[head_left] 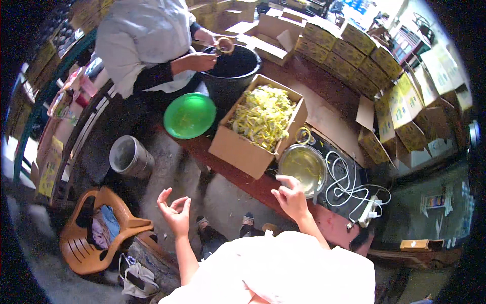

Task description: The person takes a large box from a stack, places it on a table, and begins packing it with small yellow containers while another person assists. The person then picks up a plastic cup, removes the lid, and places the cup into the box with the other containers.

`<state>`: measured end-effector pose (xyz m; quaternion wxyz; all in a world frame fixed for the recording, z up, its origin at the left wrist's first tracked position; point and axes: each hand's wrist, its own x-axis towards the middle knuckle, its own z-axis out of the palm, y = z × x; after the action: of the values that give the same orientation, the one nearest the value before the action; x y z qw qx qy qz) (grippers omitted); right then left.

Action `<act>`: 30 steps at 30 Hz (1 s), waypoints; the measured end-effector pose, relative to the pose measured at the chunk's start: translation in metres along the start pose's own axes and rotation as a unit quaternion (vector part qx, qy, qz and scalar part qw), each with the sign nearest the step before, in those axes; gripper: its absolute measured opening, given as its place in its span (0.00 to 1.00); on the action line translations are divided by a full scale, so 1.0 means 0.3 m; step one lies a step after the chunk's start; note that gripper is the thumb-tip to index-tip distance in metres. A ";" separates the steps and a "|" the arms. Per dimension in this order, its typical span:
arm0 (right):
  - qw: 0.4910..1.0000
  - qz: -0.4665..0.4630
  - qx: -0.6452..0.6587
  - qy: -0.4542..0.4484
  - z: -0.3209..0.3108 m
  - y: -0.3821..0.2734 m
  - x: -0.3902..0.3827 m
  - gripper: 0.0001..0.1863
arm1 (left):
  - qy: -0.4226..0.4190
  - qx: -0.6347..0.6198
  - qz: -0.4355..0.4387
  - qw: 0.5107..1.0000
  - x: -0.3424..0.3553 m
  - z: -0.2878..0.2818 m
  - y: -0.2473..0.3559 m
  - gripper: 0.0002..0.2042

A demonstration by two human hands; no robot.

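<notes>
My left hand [174, 207] is raised over the floor, open, its fingers apart and slightly curled, holding nothing. My right hand [289, 195] is open with loosely bent fingers, just below a round steel basin [298, 163] of pale liquid with yellowish strips in it. Behind them a cardboard box [242, 159] heaped with yellow-green strands [260, 114] stands on a reddish table [223, 177]. A small clear container [304, 136] sits beside the box. A green plastic basin [188, 112] is to the box's left.
A co-worker [142, 40] holds a small round item [225, 46] over a black bucket [230, 68]. Cartons [344, 55] line the back and right. White cables [344, 177] reach a power strip [369, 213]. A grey bucket [130, 156] and an orange chair [76, 238] with cloths stand at left.
</notes>
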<state>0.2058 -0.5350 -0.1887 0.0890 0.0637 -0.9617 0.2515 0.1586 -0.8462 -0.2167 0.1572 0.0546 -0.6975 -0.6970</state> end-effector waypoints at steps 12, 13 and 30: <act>0.986 -0.133 -0.004 -0.102 0.473 -0.559 0.358 0.28 | 0.152 0.140 0.035 0.978 0.192 -0.725 -0.106 0.32; 0.985 -0.154 0.002 -0.079 0.536 -0.601 0.379 0.24 | 0.172 0.127 0.021 0.977 0.217 -0.786 -0.102 0.28; 0.987 -0.120 -0.001 -0.109 0.953 -0.906 0.961 0.28 | 0.153 0.039 0.052 0.986 0.972 -1.075 -0.280 0.21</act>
<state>-0.0699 -0.9340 -0.2470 0.0131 0.2053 -0.9513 0.2294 -0.0337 -1.2422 -0.2649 0.2956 0.1306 -0.6937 -0.6437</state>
